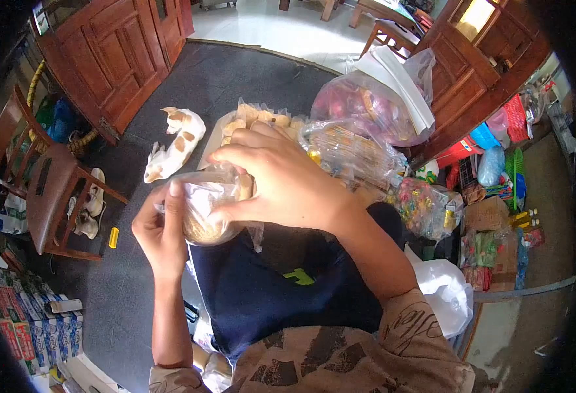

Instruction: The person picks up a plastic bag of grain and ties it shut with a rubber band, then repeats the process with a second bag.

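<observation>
Above my lap is a clear plastic bag (206, 213) with pale tan contents at its bottom. My left hand (163, 226) grips its left side, thumb laid along the front. My right hand (275, 173) curls over the bag's right upper edge, fingers bent around a tan piece (243, 187) at the opening. I cannot make out whether that piece is inside the bag or just against it. Just beyond my hands lie several clear packs of round tan pieces (262, 116), partly hidden by my right hand.
A white and brown cat (178, 144) lies on the dark floor. Right of it are a large bag of colourful packets (366, 108), clear plastic packs (353, 147) and another bag (429, 206). A wooden chair (55, 190) stands left, above stacked boxes (39, 327).
</observation>
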A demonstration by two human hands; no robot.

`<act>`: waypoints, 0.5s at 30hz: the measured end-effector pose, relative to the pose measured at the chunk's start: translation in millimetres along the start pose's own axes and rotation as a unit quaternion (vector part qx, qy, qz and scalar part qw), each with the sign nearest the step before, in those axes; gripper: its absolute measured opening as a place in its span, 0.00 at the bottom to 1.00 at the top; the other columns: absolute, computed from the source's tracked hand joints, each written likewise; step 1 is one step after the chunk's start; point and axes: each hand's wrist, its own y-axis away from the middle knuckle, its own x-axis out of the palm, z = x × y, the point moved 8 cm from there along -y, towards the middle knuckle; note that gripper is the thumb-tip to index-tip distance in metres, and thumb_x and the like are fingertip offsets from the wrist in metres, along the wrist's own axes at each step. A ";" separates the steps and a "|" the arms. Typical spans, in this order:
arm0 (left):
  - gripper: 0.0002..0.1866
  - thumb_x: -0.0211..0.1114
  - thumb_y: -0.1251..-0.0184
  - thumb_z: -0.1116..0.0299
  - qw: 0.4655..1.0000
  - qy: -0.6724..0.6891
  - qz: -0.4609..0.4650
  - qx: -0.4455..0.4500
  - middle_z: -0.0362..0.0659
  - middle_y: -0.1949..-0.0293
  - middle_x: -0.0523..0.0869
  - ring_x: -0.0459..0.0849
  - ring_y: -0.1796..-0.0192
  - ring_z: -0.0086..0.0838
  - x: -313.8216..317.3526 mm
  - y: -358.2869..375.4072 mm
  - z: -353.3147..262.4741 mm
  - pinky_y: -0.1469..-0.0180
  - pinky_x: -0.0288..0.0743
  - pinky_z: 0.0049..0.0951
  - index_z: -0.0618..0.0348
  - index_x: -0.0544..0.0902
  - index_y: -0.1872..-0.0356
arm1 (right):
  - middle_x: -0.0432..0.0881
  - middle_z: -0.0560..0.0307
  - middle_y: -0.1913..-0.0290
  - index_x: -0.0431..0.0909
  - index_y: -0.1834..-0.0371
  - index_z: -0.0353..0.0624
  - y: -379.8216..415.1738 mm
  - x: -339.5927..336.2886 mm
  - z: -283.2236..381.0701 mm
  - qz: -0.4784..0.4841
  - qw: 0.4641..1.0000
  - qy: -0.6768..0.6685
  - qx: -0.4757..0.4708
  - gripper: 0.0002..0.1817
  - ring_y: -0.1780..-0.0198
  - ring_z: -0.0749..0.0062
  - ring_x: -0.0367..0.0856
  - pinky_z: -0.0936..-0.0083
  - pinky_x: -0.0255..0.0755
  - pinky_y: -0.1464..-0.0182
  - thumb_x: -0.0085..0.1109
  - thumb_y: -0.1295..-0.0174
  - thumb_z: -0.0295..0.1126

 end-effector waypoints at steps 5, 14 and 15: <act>0.14 0.66 0.19 0.65 0.999 0.002 0.032 0.002 0.44 0.57 0.93 0.85 0.56 0.20 9.5 -0.5 -1.3 0.51 0.78 0.23 0.67 0.91 0.54 | 0.80 0.57 0.63 0.83 0.62 0.44 -0.6 4.1 -9.3 0.065 0.996 -0.065 0.019 0.14 0.52 0.56 0.79 0.60 0.70 0.46 0.76 0.40 0.40; 0.12 0.69 0.23 0.66 0.994 0.023 0.109 -0.006 0.48 0.53 0.93 0.88 0.48 0.28 30.3 -4.0 -0.7 0.40 0.78 0.31 0.65 0.91 0.52 | 0.75 0.56 0.70 0.79 0.66 0.42 7.6 -7.8 -18.7 0.063 0.988 -0.133 0.043 0.11 0.64 0.60 0.75 0.63 0.69 0.56 0.73 0.40 0.33; 0.11 0.71 0.25 0.66 0.992 0.029 0.122 0.011 0.48 0.53 0.92 0.88 0.47 0.29 32.9 -3.9 -4.1 0.39 0.77 0.32 0.65 0.90 0.52 | 0.75 0.56 0.70 0.79 0.66 0.42 8.8 -9.2 -19.6 0.058 0.988 -0.139 0.044 0.11 0.64 0.60 0.75 0.64 0.69 0.57 0.73 0.39 0.33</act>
